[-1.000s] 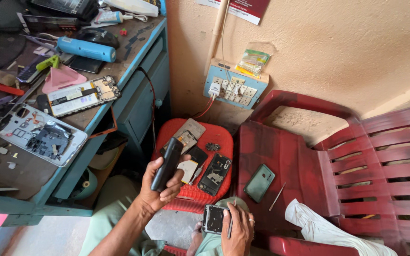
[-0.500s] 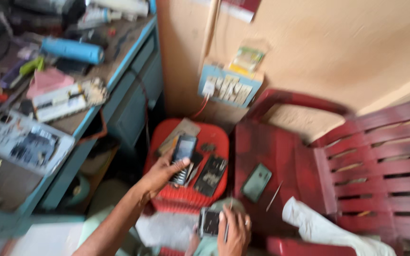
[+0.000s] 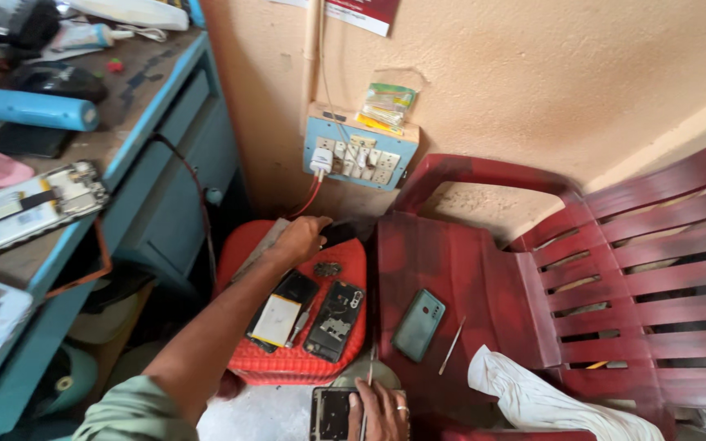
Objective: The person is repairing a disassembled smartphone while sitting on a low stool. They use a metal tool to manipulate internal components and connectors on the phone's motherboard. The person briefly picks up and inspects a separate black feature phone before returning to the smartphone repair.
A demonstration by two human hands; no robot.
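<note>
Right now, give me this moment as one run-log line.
left hand: grips dark phone over red stool | right hand: holds opened phone and thin tool | green phone: on red chair

L hand [image 3: 298, 239] stretched out over far edge of red stool [image 3: 243, 249], fingers closed on a dark phone [image 3: 341, 233] at stool's back rim. On stool seat: opened phone w/ pale battery [image 3: 278, 318], a back shell w/ camera holes [image 3: 334, 321], small round part [image 3: 328, 269], thin pen-like tool [image 3: 299, 326] between the two. R hand [image 3: 379, 410] low at frame bottom, holding another opened phone [image 3: 332, 414] w/ a thin tool. Red plastic chair [image 3: 582, 278] beside stool; green phone [image 3: 418, 324] and thin metal pick [image 3: 451, 345] lie on its seat, white cloth [image 3: 533, 400] near front. Blue socket board [image 3: 357, 155] on wall above. Blue tabletop [image 3: 145, 106] at left, w/ blue cylinder [image 3: 30, 109] and stripped phone frame [image 3: 30, 208].
</note>
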